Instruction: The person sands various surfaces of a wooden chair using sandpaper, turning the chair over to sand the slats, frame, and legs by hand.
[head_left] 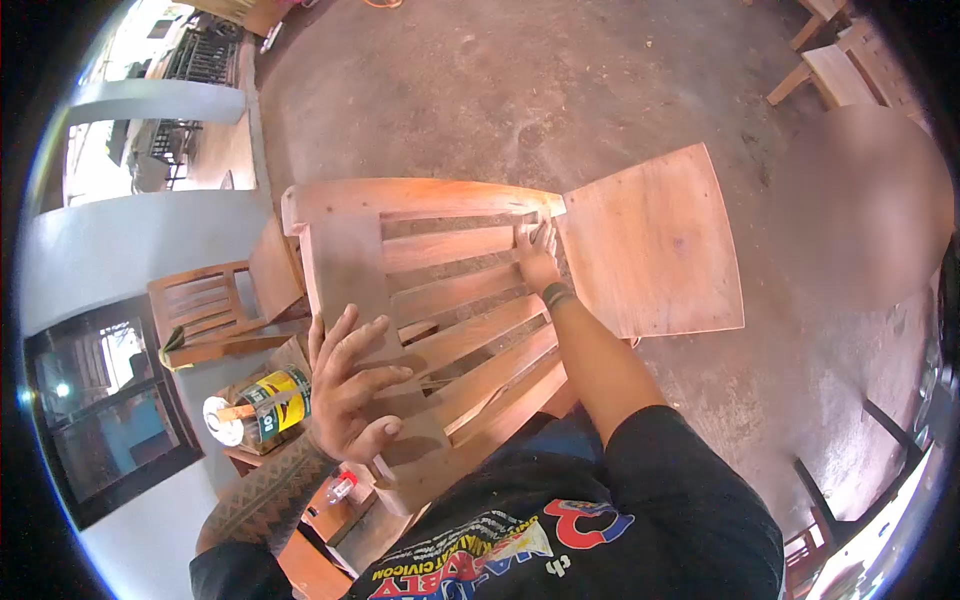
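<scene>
A bare wooden chair [650, 250] lies before me, its slatted backrest [345, 205] stretching left from the seat. My left hand [352, 385] is raised over the wide top rail, fingers spread, with nothing in it. At the other end of the slats, my right hand [538, 255] is against the backrest's joint with the seat. Its fingers are bent close together, and a small dark bit shows between them; what it is I cannot make out. Left of my left hand lies a jar [285, 398] with a yellow and green label, a wooden piece across its white end.
Another slatted wooden chair [205, 305] stands by the wall at left. A small bottle with a red cap [342, 487] is below my left forearm. More wooden furniture [850, 75] sits at upper right. Dark metal legs [820, 490] show at lower right on the concrete floor [500, 100].
</scene>
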